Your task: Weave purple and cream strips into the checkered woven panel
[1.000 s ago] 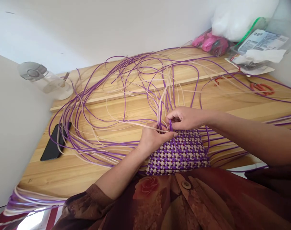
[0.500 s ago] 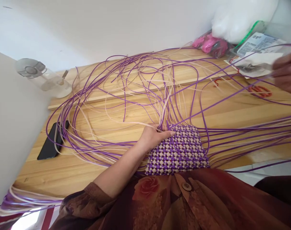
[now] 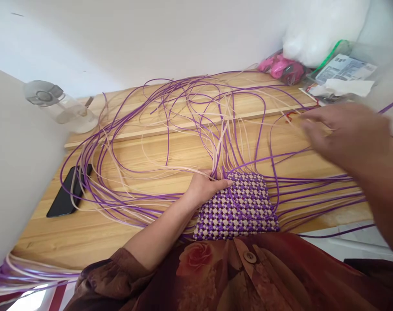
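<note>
My left hand (image 3: 207, 186) grips the upper left edge of a woven piece (image 3: 238, 207), its thumb pressed on top. Purple and cream cords make a checkered pattern in it, and its near edge meets my shirt. Long loose cords (image 3: 227, 134) rise from the far edge beside my left fingers. Over the right side of the table my right hand (image 3: 342, 134) hangs in the air, smeared by motion, fingers pointing left. One purple strand (image 3: 264, 160) runs from the weave toward it and passes out of sight there; whether the fingers hold any cord is unclear.
Tangled cords (image 3: 118, 116) spread across the wooden table (image 3: 57, 233). A black phone (image 3: 62, 196) lies under some at left. Behind stand a clear grey-topped container (image 3: 65, 108), a pink bundle (image 3: 279, 67), a white bag (image 3: 326, 30) and a plastic box (image 3: 345, 71).
My right hand has come in leftward from the far right edge, and the purple strand once stretched tight toward it has sagged lower. My left hand keeps its grip on the woven piece.
</note>
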A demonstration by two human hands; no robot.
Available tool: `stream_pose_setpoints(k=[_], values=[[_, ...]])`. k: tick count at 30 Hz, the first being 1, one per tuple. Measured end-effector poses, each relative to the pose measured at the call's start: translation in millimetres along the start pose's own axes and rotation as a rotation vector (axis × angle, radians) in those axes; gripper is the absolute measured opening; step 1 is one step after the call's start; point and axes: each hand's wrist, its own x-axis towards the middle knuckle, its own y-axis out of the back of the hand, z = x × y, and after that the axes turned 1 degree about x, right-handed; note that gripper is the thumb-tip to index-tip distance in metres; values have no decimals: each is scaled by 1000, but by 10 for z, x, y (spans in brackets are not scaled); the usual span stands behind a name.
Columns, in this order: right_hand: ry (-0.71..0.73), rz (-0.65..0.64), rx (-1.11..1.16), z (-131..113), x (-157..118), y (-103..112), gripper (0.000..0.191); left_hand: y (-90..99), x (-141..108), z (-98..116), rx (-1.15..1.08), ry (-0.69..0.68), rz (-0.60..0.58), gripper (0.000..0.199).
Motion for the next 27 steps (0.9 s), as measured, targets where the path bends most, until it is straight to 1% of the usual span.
stream_pose_setpoints(k=[1, 2, 3, 4, 5, 6, 7, 10, 13, 15, 16, 17, 19, 21, 23, 25, 27], values=[[37, 27, -22, -180, 16, -114, 24, -2, 4, -8, -2, -3, -2, 33], [211, -29, -16, -363, 31, -228, 20, -4, 10, -18, -8, -14, -8, 32], [344, -121, 6, -531, 44, -337, 20, -8, 15, -26, -19, -34, -16, 30], [397, -189, 3, -670, 54, -437, 19, -11, 20, -33, -31, -56, -19, 29], [417, -268, -3, -772, 62, -523, 17, -14, 22, -38, -43, -70, -20, 28], [393, -349, -10, -832, 68, -589, 15, -16, 22, -39, -53, -72, -18, 27], [338, -426, -19, -857, 73, -634, 15, -17, 18, -36, -58, -65, -15, 27], [112, -639, 30, -817, 110, -644, 18, -12, 1, -16, 10, -44, 9, 27], [-76, -816, 292, -792, 205, -545, 33, -7, -2, 5, 136, -76, 23, 26], [-182, -903, 481, -807, 297, -481, 37, -13, 10, 20, 143, -116, 1, 25], [-217, -917, 532, -812, 348, -459, 35, -20, 18, 29, 114, -136, -20, 24], [-218, -911, 553, -810, 399, -449, 32, -28, 26, 39, 73, -150, -47, 24], [-132, -847, 533, -769, 496, -466, 25, -45, 36, 57, -17, -149, -95, 25], [-33, -752, 477, -684, 570, -533, 20, -57, 36, 66, -74, -110, -106, 27], [2, -692, 427, -580, 606, -626, 20, -63, 26, 64, -122, -54, -100, 29], [2, -678, 385, -491, 592, -699, 21, -65, 10, 58, -171, -1, -103, 31], [-14, -687, 309, -443, 536, -707, 22, -66, -5, 54, -214, 46, -113, 33]])
